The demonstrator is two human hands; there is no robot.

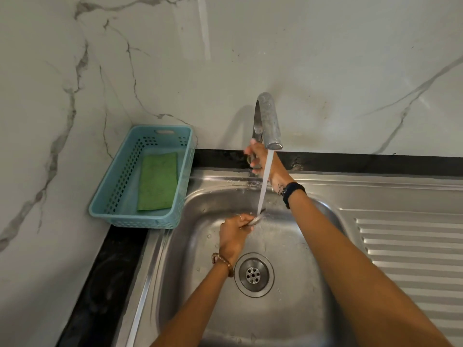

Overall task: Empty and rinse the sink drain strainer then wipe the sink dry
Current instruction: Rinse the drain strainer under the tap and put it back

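My left hand point(234, 235) grips the small metal drain strainer point(256, 219) by its edge, tilted, over the back of the steel sink basin point(295, 319). Water point(265, 182) runs from the curved tap spout point(269, 121) onto the strainer. My right hand point(260, 159) reaches behind the stream and is closed on the tap handle at the spout's base. The open drain hole point(253, 274) lies in the basin floor, nearer me than the strainer.
A blue plastic basket point(184, 171) holding a green sponge cloth point(157, 181) stands on the black counter to the left of the sink. A ribbed steel draining board point(411, 246) runs to the right. Marble-pattern walls close the back and left.
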